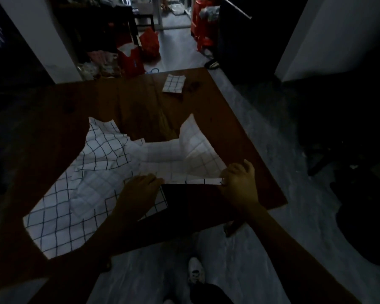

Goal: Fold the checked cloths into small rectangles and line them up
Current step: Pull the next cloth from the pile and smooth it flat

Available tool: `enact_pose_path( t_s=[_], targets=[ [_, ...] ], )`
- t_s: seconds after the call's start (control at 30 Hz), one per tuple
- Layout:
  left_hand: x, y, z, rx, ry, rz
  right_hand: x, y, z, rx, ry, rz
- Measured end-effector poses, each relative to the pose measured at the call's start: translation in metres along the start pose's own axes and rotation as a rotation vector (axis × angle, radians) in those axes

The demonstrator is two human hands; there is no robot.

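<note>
You are working at the near edge of the wooden table (239,119), with both hands on one checked cloth (173,156). Your left hand (140,189) and your right hand (239,178) are each pinching the cloth's near hem, fingers curled over it, the right at the corner and the left further along the same edge.

Risk: the far corners of this cloth are standing up in peaks (not lying flat on the table), so a fold started now is likely to trap creases and come out skewed. A second loose cloth (59,211) is lying on the table just left of the held one and overlapping it; pulling could drag both together.

One folded cloth (173,84) is already lying near the table's far edge, well apart from your hands. The lighting is dim, so the finger detail is uncertain.
</note>
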State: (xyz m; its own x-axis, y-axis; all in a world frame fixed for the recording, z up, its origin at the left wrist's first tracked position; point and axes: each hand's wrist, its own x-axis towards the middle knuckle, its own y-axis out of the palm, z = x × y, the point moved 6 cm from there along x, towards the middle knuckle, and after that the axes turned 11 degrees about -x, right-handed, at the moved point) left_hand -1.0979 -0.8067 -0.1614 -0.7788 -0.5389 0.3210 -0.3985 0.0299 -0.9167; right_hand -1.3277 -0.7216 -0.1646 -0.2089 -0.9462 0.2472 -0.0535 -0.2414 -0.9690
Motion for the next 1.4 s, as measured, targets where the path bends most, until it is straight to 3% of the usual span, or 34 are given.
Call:
enact_pose_path(
  t_s=[0.27,0.47,0.8,1.07,1.23,1.4],
  targets=[
    [-0.049,0.020,-0.014,-0.015,-0.049,0.121,-0.064,0.025,0.015,-0.039,0.085,0.232],
    [-0.046,0.018,0.001,-0.065,-0.139,0.055,-0.067,0.017,0.008,0.009,0.145,0.164],
    [0.043,0.004,0.037,0.098,-0.258,-0.164,0.019,0.035,-0.029,0.123,0.207,0.112],
    [0.117,0.061,0.100,0.107,-0.442,-0.111,0.111,0.107,-0.060,0.225,0.177,0.228],
    [0.128,0.090,0.108,-0.071,-0.572,-0.159,0.131,0.154,-0.061,0.224,0.267,0.245],
    [0.103,0.137,0.094,-0.269,-0.639,0.043,0.127,0.167,-0.045,0.204,0.306,0.084]
  ],
)
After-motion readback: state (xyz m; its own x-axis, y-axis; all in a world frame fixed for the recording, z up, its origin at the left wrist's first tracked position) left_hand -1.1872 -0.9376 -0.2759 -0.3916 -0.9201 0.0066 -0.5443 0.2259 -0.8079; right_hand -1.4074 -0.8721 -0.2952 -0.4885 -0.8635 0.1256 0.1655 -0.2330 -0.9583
